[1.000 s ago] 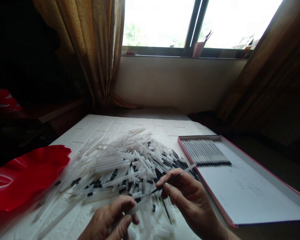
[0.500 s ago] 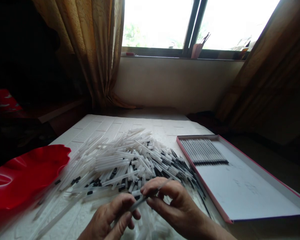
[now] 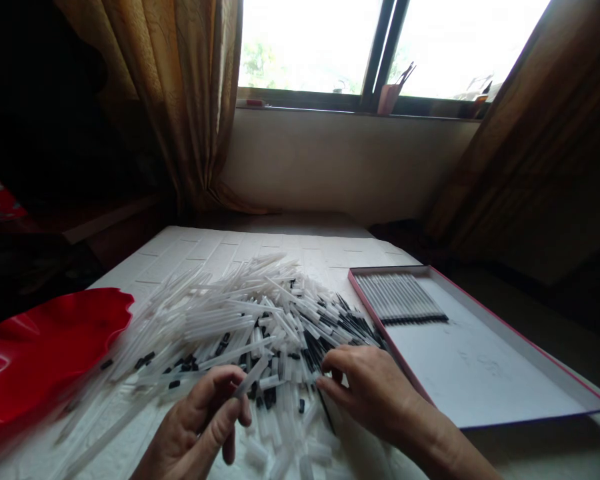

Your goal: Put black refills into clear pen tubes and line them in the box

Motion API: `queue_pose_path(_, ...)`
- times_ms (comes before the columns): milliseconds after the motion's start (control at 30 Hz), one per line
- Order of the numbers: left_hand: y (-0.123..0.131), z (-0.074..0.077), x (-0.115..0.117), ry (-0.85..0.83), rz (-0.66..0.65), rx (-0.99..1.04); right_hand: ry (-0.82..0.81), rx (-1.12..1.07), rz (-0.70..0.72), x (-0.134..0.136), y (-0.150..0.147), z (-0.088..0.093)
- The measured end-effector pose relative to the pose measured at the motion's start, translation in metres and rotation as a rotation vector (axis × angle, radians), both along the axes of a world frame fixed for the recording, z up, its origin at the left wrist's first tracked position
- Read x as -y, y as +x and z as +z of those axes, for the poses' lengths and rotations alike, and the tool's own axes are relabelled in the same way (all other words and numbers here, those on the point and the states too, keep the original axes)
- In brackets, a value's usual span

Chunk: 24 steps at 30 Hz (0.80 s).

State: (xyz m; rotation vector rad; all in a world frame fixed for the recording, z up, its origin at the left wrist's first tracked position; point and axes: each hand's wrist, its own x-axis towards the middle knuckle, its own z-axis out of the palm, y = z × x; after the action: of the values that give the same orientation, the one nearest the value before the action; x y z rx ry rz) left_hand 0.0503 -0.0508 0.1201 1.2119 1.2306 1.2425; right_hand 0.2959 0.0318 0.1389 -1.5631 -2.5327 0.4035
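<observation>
My left hand pinches a translucent plastic tube between thumb and fingers, its free end tilted up to the right. My right hand is at the right side of the heap, thumb and index finger slightly apart beside thin black pointed pieces. Nothing shows between those fingertips. Under and beyond both hands spreads a heap of translucent tubes, mixed with short clear sleeves and small black plugs.
To the right lies a shallow pink-edged box with a row of black-ended translucent tubes in it. A red wavy-rimmed dish stands at the left on the white brick-patterned tabletop. Curtains frame the window behind.
My hands have moved apart. The tube has stayed in my left hand, which has shifted left, while my right hand has let go of it and moved right to the black pieces.
</observation>
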Motion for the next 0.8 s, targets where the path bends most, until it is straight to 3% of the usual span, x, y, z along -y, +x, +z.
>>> queue_pose_path(100,-0.004,-0.006,-0.002,0.015,0.004,-0.12,-0.001,0.095,0.001,0.005,-0.007,-0.002)
queue_pose_path(200,-0.009,-0.014,-0.004,0.105,-0.108,-0.238,-0.016,0.031,0.008,0.005,-0.005,-0.002)
queue_pose_path(367,-0.015,-0.024,-0.006,0.241,-0.206,-0.376,-0.114,-0.369,-0.006,0.003,0.002,-0.001)
queue_pose_path(500,-0.019,-0.026,-0.007,0.262,-0.276,-0.472,-0.163,-0.649,0.063,0.003,-0.001,-0.003)
queue_pose_path(667,-0.022,-0.028,-0.008,0.253,-0.265,-0.409,-0.164,-0.503,0.06,0.002,0.002,0.0)
queue_pose_path(800,-0.022,-0.029,-0.008,0.194,-0.227,-0.354,-0.008,-0.326,0.013,-0.001,0.007,-0.001)
